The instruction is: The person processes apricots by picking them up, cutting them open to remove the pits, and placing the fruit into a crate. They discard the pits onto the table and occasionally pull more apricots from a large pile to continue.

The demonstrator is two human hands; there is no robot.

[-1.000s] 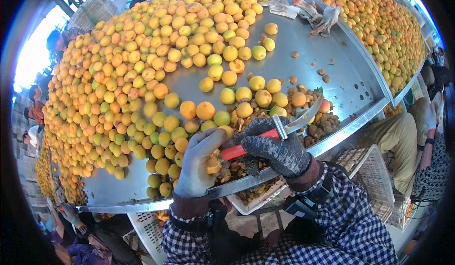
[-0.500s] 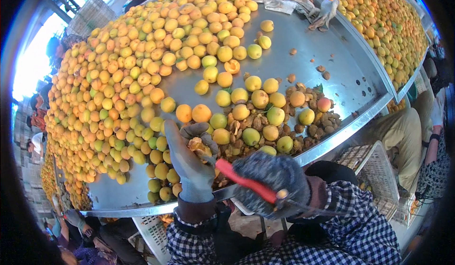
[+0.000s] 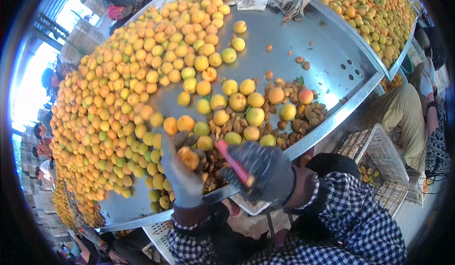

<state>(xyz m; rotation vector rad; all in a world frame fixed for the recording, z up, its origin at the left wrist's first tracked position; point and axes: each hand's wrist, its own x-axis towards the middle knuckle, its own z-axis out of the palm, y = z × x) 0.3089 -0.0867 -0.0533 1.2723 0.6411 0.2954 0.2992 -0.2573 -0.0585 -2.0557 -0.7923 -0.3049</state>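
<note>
My left hand (image 3: 179,179), in a grey glove, curls its fingers around a cut apricot (image 3: 189,159) whose orange flesh faces up. A red-handled tool (image 3: 233,162) is gripped in my right hand (image 3: 265,172), which wears a dark grey glove smeared by motion. The tool's working end is hard to make out. Both hands are over the near edge of a metal table (image 3: 279,33). Just beyond them whole apricots (image 3: 232,138) lie among a pile of brown pits (image 3: 310,115).
A large heap of apricots (image 3: 118,94) covers the table's left side. Crumpled gloves (image 3: 297,4) lie at its far edge. Another apricot-filled table (image 3: 374,18) stands at right. A white crate (image 3: 379,165) with fruit pieces is below, near a seated person's leg (image 3: 403,118).
My right hand with the red-handled tool has moved left and slightly down. The cut apricot in my left hand now shows more of its open flesh. The view has shifted a little.
</note>
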